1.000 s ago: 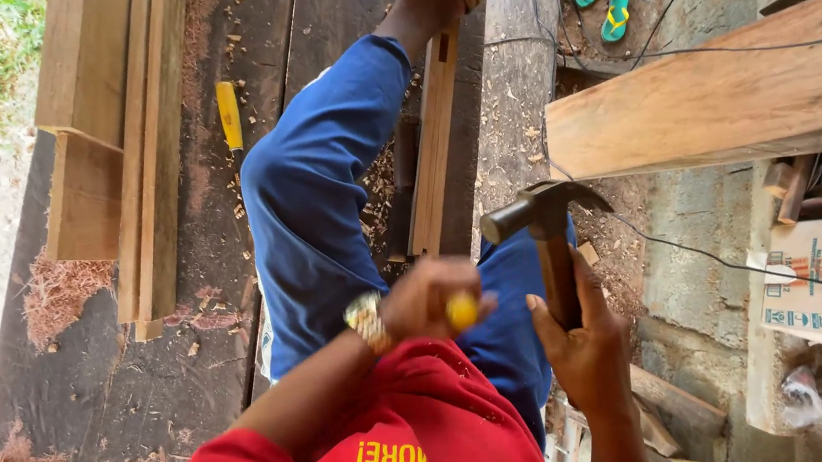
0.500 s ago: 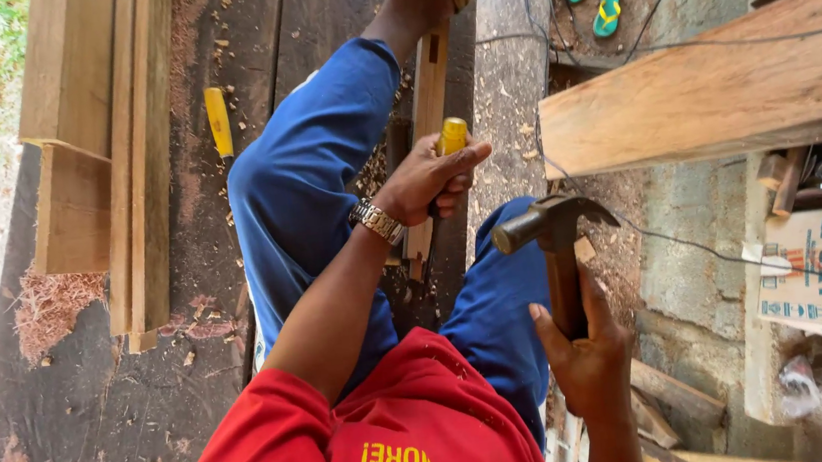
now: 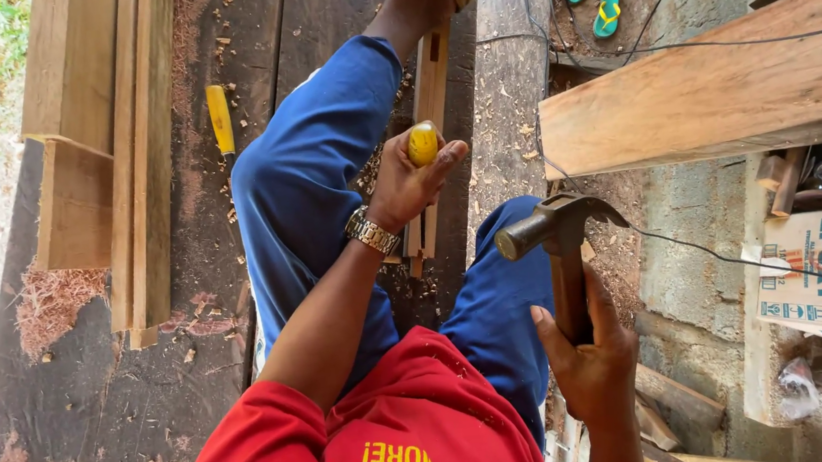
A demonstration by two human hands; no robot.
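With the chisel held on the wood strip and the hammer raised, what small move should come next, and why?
Probably a short hammer tap on the chisel's yellow handle. The left hand holds it upright against the narrow wood strip lying beside the knee, its top end uncovered. The right hand grips the claw hammer lifted apart from it, head turned toward the chisel.

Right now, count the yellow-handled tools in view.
2. One yellow-handled tool is gripped in the left hand over the narrow wood piece; the other lies on the dark boards beside the stacked planks. More may be hidden.
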